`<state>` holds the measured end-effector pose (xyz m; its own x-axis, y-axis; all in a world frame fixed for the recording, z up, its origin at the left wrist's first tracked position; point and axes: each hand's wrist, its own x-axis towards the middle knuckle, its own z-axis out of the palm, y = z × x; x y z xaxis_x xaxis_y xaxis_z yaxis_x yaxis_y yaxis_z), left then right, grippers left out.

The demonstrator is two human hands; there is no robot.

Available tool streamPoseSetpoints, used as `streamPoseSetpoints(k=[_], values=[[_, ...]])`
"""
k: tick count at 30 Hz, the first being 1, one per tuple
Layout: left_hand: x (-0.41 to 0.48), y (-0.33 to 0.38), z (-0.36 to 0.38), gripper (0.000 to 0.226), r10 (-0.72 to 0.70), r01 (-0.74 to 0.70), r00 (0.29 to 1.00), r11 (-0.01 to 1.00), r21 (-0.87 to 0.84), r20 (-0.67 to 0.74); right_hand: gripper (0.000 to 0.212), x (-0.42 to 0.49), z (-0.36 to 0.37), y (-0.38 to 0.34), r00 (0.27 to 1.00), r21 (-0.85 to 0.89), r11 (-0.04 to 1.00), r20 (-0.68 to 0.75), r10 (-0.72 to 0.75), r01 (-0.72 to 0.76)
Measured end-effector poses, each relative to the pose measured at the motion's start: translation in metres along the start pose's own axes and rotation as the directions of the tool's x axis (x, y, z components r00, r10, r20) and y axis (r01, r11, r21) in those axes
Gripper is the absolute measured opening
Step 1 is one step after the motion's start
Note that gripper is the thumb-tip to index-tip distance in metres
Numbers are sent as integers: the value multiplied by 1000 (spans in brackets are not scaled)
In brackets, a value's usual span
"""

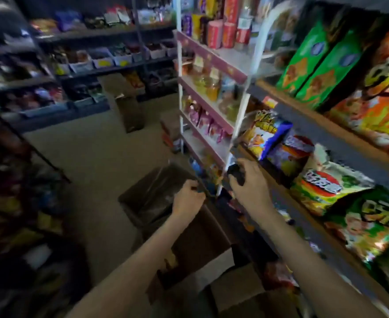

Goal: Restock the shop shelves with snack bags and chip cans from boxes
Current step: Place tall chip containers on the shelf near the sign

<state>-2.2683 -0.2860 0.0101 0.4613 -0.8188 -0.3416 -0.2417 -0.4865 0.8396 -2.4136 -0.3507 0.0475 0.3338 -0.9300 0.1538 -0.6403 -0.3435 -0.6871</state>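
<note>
An open brown cardboard box (156, 191) stands on the floor beside the shelves, and another box (202, 255) lies nearer to me. My left hand (187, 199) grips a small dark thing at the far box's right edge; what it is stays blurred. My right hand (249, 177) holds a small dark object close to the front edge of the right shelf (303, 210). Snack bags (326, 187) in green, yellow and purple fill that shelf. Red chip cans (222, 34) stand on the white rack's top level.
A white and pink rack (211, 106) with jars and packets stands ahead, right of the aisle. Dark shelves with bins (101, 58) line the back wall. More cardboard boxes (125, 104) stand on the grey floor. Dark shelving crowds the left side.
</note>
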Motion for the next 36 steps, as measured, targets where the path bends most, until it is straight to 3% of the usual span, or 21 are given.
streamPoseSetpoints(k=[3,6,10,15,21,26,29,32,36], values=[[33,-85,-30,35,-248,249,966,968,3,-72,37,14,80,11,981,19,996,172,88,-92],[67,-173,-45,33,-424,427,896,904,-13,-133,41,23,160,38,917,-10,977,343,202,-212],[116,-278,-30,48,-514,515,851,857,-25,-110,44,21,262,94,820,-53,918,431,376,-393],[175,-415,45,63,-623,607,780,778,-166,-67,56,0,381,190,680,-102,819,506,531,-564],[219,-510,129,89,-764,753,643,643,-141,-52,62,-32,517,301,553,-224,770,580,598,-598],[249,-569,181,97,-818,809,574,574,-131,-39,73,-42,594,364,466,-265,778,675,571,-569],[265,-587,201,103,-838,831,541,545,-111,-69,78,-42,622,391,411,-264,756,709,573,-598],[272,-596,214,108,-849,852,508,520,-58,-146,79,-37,639,405,307,-194,673,777,549,-714],[272,-601,220,102,-815,822,538,563,-80,-214,74,-30,653,412,162,-181,554,843,514,-812]])
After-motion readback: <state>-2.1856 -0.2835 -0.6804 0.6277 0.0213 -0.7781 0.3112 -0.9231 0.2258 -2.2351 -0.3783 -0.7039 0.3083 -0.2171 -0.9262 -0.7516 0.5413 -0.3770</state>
